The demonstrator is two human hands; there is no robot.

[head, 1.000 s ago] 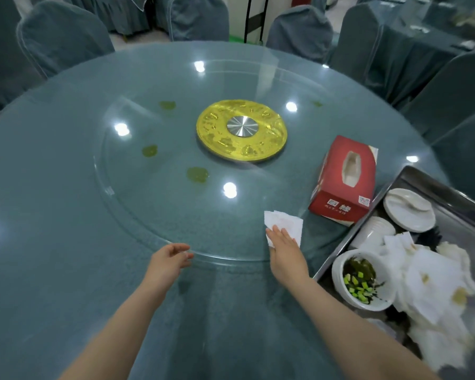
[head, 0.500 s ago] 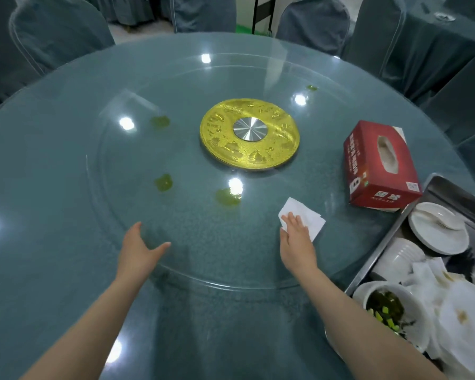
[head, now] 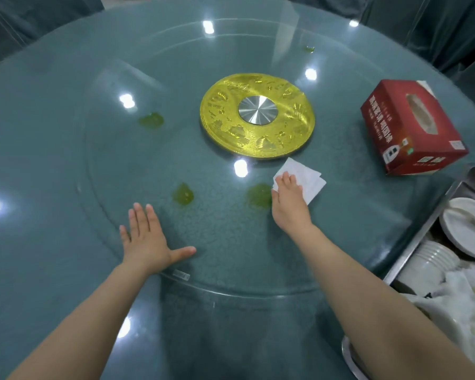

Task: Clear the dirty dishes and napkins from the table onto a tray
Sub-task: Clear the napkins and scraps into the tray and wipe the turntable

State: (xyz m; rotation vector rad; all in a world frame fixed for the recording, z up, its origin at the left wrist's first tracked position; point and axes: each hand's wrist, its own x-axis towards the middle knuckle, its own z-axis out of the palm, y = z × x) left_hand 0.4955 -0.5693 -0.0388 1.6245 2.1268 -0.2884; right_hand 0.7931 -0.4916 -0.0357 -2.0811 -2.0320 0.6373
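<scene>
My right hand (head: 287, 204) presses a folded white napkin (head: 306, 178) flat on the glass turntable (head: 154, 160), just right of a green spill (head: 259, 195). Fingers spread, my left hand (head: 146, 239) lies flat on the turntable near its front rim and holds nothing. At the right edge a metal tray (head: 422, 237) carries a white plate (head: 466, 229), a ribbed white cup (head: 428, 266) and crumpled used napkins (head: 461, 305).
More green spills (head: 183, 193) (head: 151, 119) mark the turntable. A gold disc with a steel hub (head: 258, 115) sits at its centre. A red tissue box (head: 412, 127) stands right of it. Covered chairs (head: 433, 26) ring the round table.
My right hand has slid the napkin forward and left, up to the green spill. My left hand has opened and gone flat on the turntable. The view has moved closer.
</scene>
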